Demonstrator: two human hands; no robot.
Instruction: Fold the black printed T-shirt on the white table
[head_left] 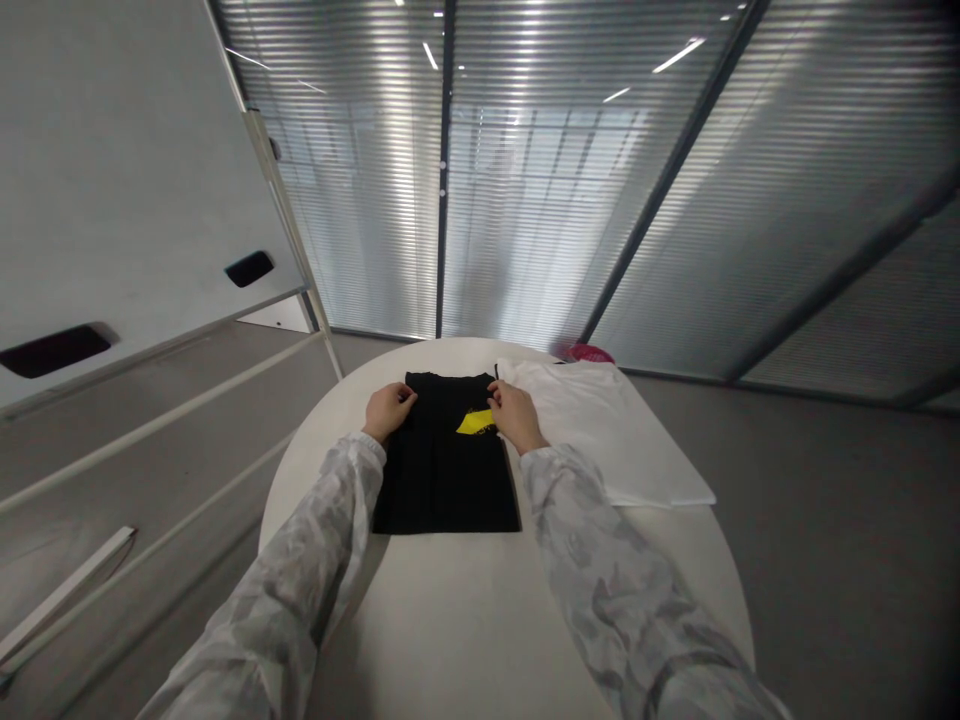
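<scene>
A black T-shirt (pixel 446 485) with a yellow print lies folded into a flat rectangle in front of me. My left hand (pixel 388 411) pinches its left edge near the far corner, thumb and fingers together. At the opposite edge, beside the yellow print, my right hand (pixel 515 415) closes its fingers on the cloth. To the right of the black shirt rests a white garment (pixel 615 430), spread out in a larger flat shape. Its left edge lies close to my right hand.
Everything lies on a round white table (pixel 450 610). Behind the white garment shows a red item (pixel 591 353), mostly hidden. A whiteboard (pixel 135 170) on a pale metal frame stands at the left. Glass panels with blinds (pixel 517 200) rise beyond the table.
</scene>
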